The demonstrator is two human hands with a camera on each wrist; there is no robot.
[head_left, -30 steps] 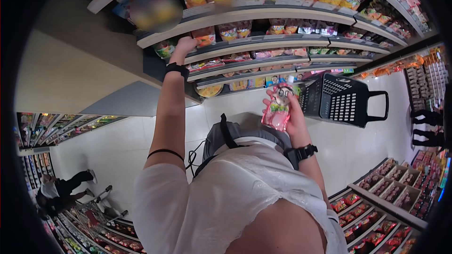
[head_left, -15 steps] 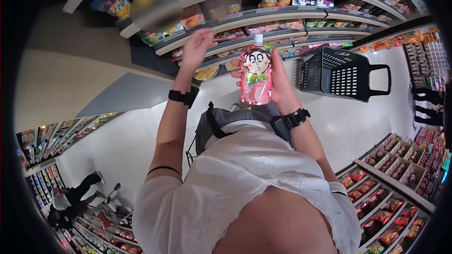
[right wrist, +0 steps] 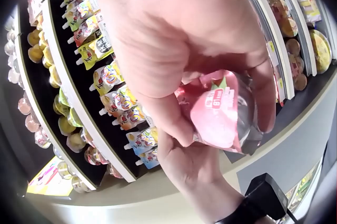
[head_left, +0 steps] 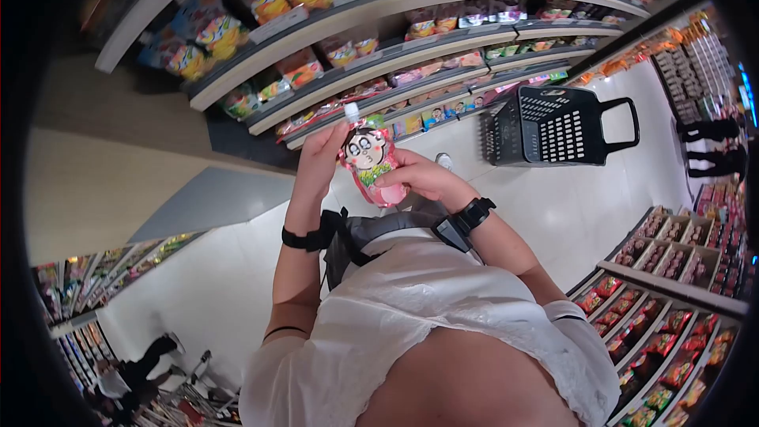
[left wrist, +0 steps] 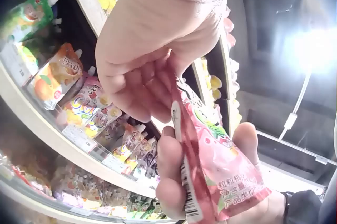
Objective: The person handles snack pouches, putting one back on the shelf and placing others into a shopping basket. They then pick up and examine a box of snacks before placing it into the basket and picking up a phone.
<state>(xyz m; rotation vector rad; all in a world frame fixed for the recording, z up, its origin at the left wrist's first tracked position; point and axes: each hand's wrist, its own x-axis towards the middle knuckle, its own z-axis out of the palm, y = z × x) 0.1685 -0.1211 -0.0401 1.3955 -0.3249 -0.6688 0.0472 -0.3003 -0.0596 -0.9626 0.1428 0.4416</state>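
A pink drink pouch (head_left: pixel 368 162) with a cartoon face and a white spout cap (head_left: pixel 352 112) is held in front of the person's waist. Their right hand (head_left: pixel 427 177) grips its lower part, thumb across the front. The left hand (head_left: pixel 318 162) pinches the upper side edge just below the cap. In the left wrist view, the left fingers (left wrist: pixel 139 90) curl at the pouch's top, which they partly hide, while the pouch's printed lower part (left wrist: pixel 231 174) shows. The right wrist view shows the pouch's underside (right wrist: pixel 218 111) between the right thumb and fingers.
Shelves (head_left: pixel 371 0) of bagged and pouched snacks curve ahead. A dark shopping basket (head_left: pixel 553 130) with a handle stands on the pale floor at the right. Produce-like packs fill bins (head_left: pixel 672 241) at lower right. Other people (head_left: pixel 130 368) and a cart are at lower left.
The left hand has come back from the shelf with nothing in it and now pinches the pouch's upper edge. The right hand has raised the pouch and brought it leftward.
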